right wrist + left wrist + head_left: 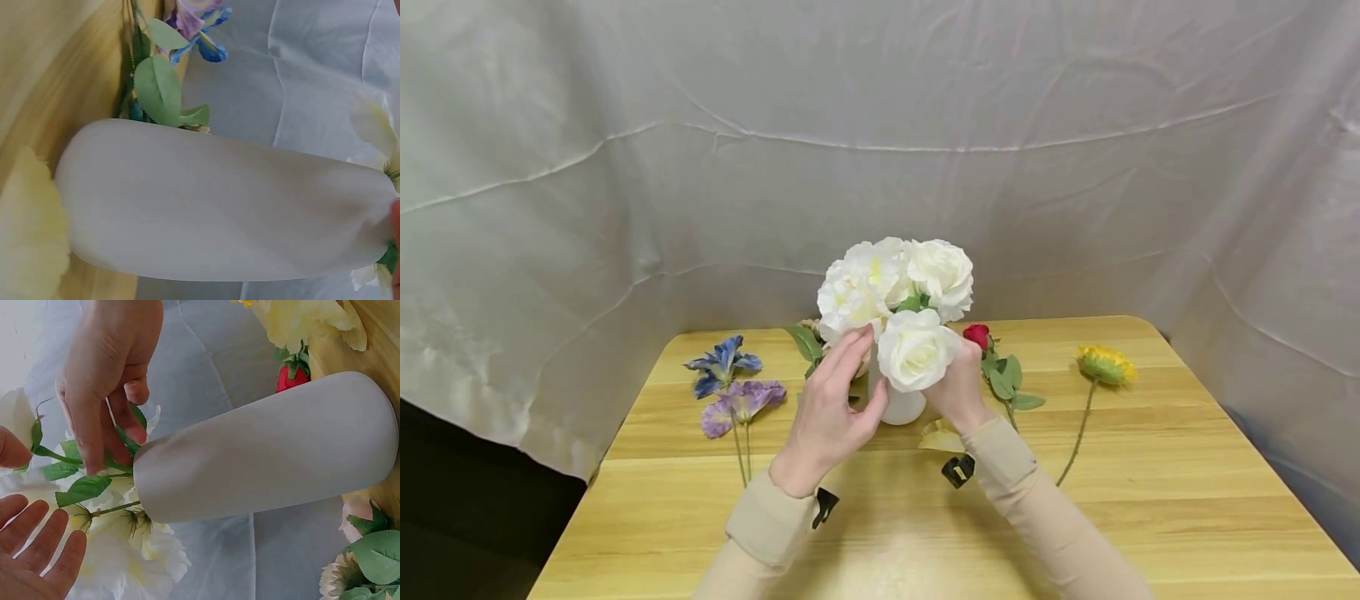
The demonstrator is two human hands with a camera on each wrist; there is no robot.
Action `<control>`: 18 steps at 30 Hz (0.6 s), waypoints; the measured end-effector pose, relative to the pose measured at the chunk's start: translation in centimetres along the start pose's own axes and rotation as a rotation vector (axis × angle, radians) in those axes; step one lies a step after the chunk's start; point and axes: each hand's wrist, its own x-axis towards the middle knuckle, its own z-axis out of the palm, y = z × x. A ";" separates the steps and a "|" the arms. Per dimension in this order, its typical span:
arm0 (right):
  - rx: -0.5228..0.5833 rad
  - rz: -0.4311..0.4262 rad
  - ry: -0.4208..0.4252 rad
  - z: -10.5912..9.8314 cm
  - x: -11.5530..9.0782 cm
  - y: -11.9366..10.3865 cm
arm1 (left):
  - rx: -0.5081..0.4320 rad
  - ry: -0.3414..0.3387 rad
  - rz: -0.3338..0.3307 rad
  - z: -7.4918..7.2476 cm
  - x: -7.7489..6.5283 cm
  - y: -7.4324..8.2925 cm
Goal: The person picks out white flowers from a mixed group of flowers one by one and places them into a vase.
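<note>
A tall white vase (269, 450) stands upright on the wooden table, with several white flowers (865, 283) spreading above its mouth. The front white rose (917, 352) leans toward me. Beside the mouth, my right hand (112, 375) curls its fingers round that rose's green stem; the bloom covers part of this hand (961, 383) in the head view. My left hand (835, 408) is left of the rose with fingers extended. In the left wrist view its spread fingers (65, 559) lie near the blooms and grip nothing.
Blue (721, 365) and purple flowers (743, 407) lie left on the table. To the right are a red rose (977, 335) and a yellow sunflower (1107, 365). A pale yellow flower (942, 436) lies just before the vase. Grey cloth (880, 192) hangs behind.
</note>
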 end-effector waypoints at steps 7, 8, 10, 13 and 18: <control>0.077 -0.022 0.132 0.3 0.3 -0.1 | 0.009 0.003 -0.001 -0.1 0.0 0.1; 0.069 -0.015 0.136 0.3 0.4 -0.2 | 0.012 0.005 0.001 -0.1 -0.1 0.1; 0.056 0.010 0.131 0.3 0.7 -0.3 | 0.013 0.008 0.007 -0.1 -0.1 0.0; 0.050 0.047 0.106 0.3 1.1 -0.4 | 0.012 0.011 0.010 0.0 -0.1 0.0; 0.018 0.086 0.069 0.2 1.4 -0.5 | 0.010 0.009 0.008 -0.1 -0.1 0.2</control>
